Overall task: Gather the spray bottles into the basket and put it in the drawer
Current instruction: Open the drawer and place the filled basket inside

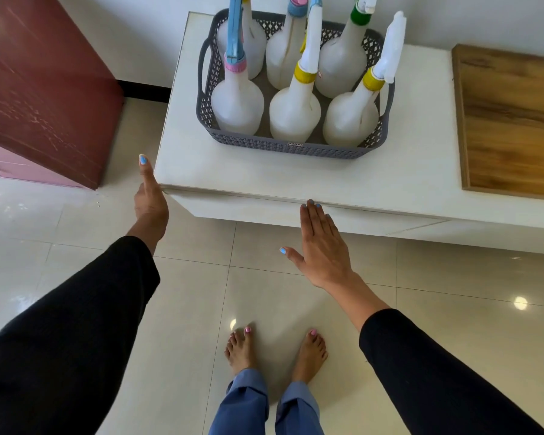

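Observation:
A grey lattice basket (296, 147) stands on the white cabinet top (233, 171) and holds several translucent white spray bottles, such as one with a yellow collar (294, 113) and one with a pink collar (236, 105). Below the top's front edge runs the white drawer front (264, 211). My left hand (150, 199) is at the cabinet's front left corner, thumb up beside the top, fingers hidden under the edge. My right hand (321, 243) is flat with straight fingers, its fingertips touching the drawer front just under the top's edge.
A dark red cabinet (44, 83) stands to the left. A wooden board (509, 120) lies on the cabinet top at the right. My bare feet (277, 350) stand on the glossy tiled floor in front of the drawer.

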